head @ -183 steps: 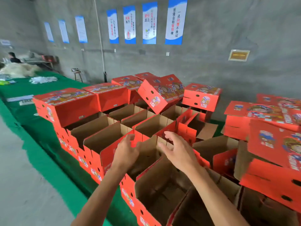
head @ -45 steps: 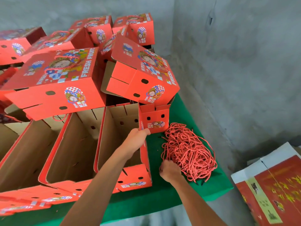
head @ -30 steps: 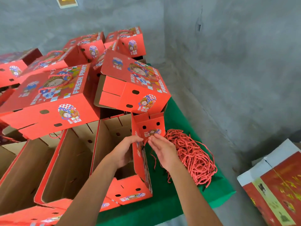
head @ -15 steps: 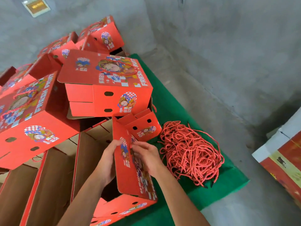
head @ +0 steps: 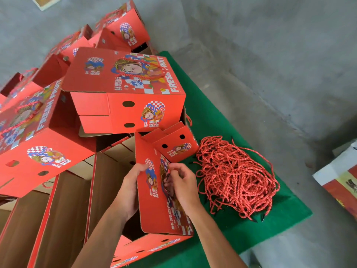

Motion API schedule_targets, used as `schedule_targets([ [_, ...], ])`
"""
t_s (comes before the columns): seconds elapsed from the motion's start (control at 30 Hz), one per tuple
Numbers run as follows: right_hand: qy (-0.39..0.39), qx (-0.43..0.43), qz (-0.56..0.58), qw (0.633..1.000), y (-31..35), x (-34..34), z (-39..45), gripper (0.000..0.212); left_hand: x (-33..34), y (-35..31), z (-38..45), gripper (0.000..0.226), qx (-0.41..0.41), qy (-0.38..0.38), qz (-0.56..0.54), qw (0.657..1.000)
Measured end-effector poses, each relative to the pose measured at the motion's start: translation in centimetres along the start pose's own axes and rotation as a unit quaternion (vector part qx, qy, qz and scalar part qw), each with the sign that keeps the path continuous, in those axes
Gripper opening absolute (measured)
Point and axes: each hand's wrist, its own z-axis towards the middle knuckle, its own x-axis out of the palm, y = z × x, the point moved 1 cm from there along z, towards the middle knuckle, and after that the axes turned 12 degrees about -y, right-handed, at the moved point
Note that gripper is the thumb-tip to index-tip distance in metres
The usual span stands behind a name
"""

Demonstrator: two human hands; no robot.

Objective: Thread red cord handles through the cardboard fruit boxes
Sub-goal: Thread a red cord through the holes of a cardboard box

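Red cord end (head: 168, 174) is pinched by the right hand (head: 183, 187) fingers against the box panel (head: 154, 206), steadied by the gripping left hand (head: 128, 190); threading seems begun, and a hole must be found next.

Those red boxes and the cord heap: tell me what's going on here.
A person is fitting cord handles to cardboard fruit boxes. The left hand holds the upright printed panel of an open box from its inner side, while the right hand pinches a red cord end against the panel's printed face. A heap of red cords lies just to the right on the green table cover. The stacked box behind already carries a cord handle.
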Motion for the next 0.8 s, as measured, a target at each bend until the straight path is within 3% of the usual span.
schedule_targets([
  [0.1,0.004,-0.002,-0.03,1.0,0.2,0.0,0.4,0.037,0.1,-0.1,-0.1,0.065,0.0,-0.001,0.002,1.0],
  [0.27,0.032,0.057,0.076,0.995,0.8,0.0,0.9,0.017,0.0,0.0,-0.1,0.068,0.001,-0.002,0.019,1.0],
  [0.47,0.017,0.061,0.127,0.99,0.9,0.8,1.6,0.012,-0.4,0.1,0.2,0.079,0.004,-0.008,0.029,1.0],
  [0.8,0.054,0.032,0.027,0.998,1.3,1.2,3.3,0.005,-0.3,0.1,0.2,0.082,0.011,-0.015,0.038,0.999],
])
